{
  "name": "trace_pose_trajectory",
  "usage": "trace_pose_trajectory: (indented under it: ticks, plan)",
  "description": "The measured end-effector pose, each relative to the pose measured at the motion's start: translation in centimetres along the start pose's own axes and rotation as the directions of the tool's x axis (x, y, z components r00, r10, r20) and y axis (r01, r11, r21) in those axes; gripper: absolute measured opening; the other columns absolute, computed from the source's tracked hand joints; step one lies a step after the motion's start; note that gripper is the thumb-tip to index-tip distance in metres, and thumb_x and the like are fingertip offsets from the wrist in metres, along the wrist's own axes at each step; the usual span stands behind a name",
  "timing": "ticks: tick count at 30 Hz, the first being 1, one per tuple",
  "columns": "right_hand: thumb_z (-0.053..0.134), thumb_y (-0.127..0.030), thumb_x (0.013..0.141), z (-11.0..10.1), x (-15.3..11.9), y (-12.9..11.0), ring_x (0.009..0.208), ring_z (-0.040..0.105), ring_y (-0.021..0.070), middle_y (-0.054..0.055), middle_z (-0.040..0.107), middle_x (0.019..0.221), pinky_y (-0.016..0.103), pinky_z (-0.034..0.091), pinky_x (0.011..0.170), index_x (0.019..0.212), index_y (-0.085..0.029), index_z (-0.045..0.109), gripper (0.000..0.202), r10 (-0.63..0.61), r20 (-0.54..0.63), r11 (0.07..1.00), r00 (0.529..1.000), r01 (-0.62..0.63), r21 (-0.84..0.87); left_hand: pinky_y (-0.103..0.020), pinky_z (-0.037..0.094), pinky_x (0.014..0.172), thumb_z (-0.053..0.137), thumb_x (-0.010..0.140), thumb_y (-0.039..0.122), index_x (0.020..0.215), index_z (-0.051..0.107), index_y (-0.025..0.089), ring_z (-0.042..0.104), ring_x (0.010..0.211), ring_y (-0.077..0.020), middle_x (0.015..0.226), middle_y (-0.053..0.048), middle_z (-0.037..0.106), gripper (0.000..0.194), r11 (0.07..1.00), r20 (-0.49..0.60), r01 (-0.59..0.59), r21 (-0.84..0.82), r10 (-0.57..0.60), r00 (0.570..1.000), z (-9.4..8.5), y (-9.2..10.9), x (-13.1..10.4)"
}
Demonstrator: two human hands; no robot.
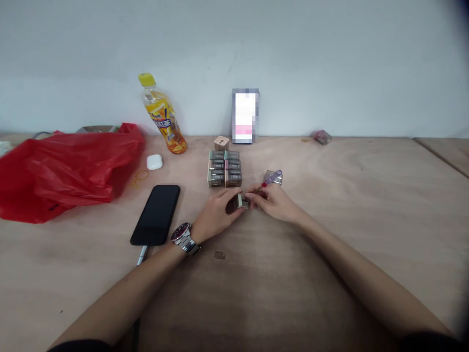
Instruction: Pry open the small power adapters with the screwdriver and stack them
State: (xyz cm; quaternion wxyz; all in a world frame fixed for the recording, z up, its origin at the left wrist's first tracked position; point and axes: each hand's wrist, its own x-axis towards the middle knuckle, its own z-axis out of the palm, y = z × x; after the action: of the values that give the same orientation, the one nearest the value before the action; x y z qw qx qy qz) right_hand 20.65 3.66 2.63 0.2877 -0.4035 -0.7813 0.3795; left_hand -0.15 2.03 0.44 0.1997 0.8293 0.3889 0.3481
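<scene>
My left hand point(217, 211) is closed around a small pencil sharpener point(241, 201) with a pale top and a see-through dark body. My right hand point(275, 201) pinches a small screwdriver point(273, 178) with a clear purple and red handle. Its tip end points toward the sharpener, but the fingers hide the tip. Just beyond my left hand, several similar sharpeners point(224, 168) lie stacked in two columns. One more sharpener point(221, 142) stands upright behind them, two holes in its pink top. Behind my right hand sits a small clear grey piece point(271, 175), partly covered by the screwdriver.
A phone point(245, 117) leans on the wall; another phone point(156, 215) lies left, with a cable attached. Farther left are a red plastic bag point(69, 171), a drink bottle point(163, 117), a white earphone case point(154, 162) and rubber bands point(140, 177). A small pinkish packet point(322, 137) lies back right.
</scene>
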Motion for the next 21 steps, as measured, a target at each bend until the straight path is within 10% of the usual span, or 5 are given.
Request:
trace_pose_trajectory:
  ticks: [13,21]
  plan:
    - [0.063,-0.045,0.085,-1.3,0.2,-0.5,0.063,0.066,0.0176,0.005,0.069,0.073,0.03,0.052,0.06,0.078,-0.016,0.067,0.03,0.063,-0.119,0.991,0.991,-0.047,0.126,-0.041,0.052,0.095,0.066,0.085,0.026,0.124,0.054,0.02,0.063,0.108,-0.0236,0.118,-0.01,0.065,0.042,0.999,-0.002,0.04,0.021,-0.04,0.999,0.0,0.2,0.0]
    - [0.055,-0.041,0.091,-2.0,-0.6,0.8,0.064,0.059,0.0147,0.005,0.068,0.074,0.028,0.044,0.058,0.078,-0.015,0.069,0.032,-0.043,-0.145,0.995,0.989,0.029,-0.1,-0.043,0.05,0.1,0.065,0.085,0.022,0.13,0.052,0.018,0.06,0.114,-0.0243,0.124,-0.012,0.063,0.047,0.996,-0.064,0.077,0.045,-0.074,0.995,0.1,0.1,-0.1]
